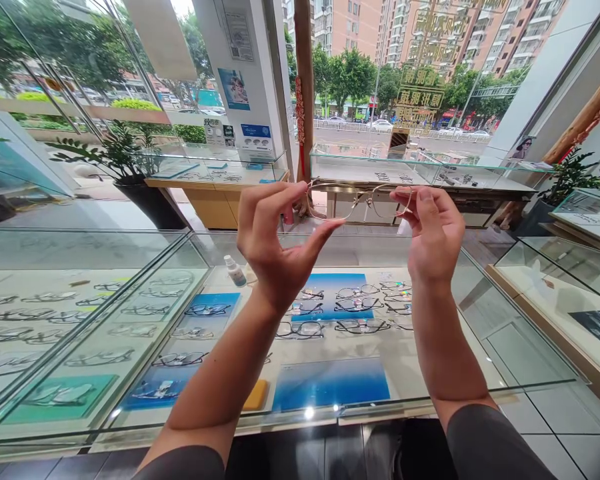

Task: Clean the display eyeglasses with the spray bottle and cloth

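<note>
A pair of thin, metal-rimmed eyeglasses [369, 201] is held up in front of me above the glass counter, lenses roughly facing me. At its left end, my left hand [280, 230] has its fingertips against the rim, with the thumb stretched along the lower edge. The right end is pinched between the thumb and fingers of my right hand [434, 233]. Both temples are hard to make out behind the lenses and fingers. Beneath my hands, several more eyeglasses [363, 325] lie in rows inside the display case.
The glass display counter [337, 413] spans the space before me. A small white spray bottle [235, 271] stands near its far side. Blue display sheets [330, 387] and an orange item [256, 395] are under the glass. Further off are another showcase [215, 180] and a potted plant [153, 203].
</note>
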Action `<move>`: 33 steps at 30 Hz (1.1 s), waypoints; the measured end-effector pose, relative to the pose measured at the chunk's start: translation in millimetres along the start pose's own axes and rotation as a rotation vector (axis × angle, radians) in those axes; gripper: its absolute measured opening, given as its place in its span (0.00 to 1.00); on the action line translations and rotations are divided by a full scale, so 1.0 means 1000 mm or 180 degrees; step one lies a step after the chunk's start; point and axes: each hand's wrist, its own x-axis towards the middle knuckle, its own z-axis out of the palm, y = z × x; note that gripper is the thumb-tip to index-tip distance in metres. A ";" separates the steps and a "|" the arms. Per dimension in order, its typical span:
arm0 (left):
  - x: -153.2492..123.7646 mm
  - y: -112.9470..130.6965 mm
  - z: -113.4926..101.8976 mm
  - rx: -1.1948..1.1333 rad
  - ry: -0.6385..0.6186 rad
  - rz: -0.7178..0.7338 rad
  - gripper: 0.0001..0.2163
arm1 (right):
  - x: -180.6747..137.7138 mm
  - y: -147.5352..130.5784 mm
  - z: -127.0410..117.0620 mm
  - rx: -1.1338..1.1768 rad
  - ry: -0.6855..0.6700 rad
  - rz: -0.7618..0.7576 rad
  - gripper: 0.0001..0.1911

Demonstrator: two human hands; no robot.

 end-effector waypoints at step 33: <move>0.010 -0.050 0.015 -0.0139 -0.1222 0.0495 0.26 | 0.006 0.003 -0.005 -0.0786 -0.1163 -0.0529 0.06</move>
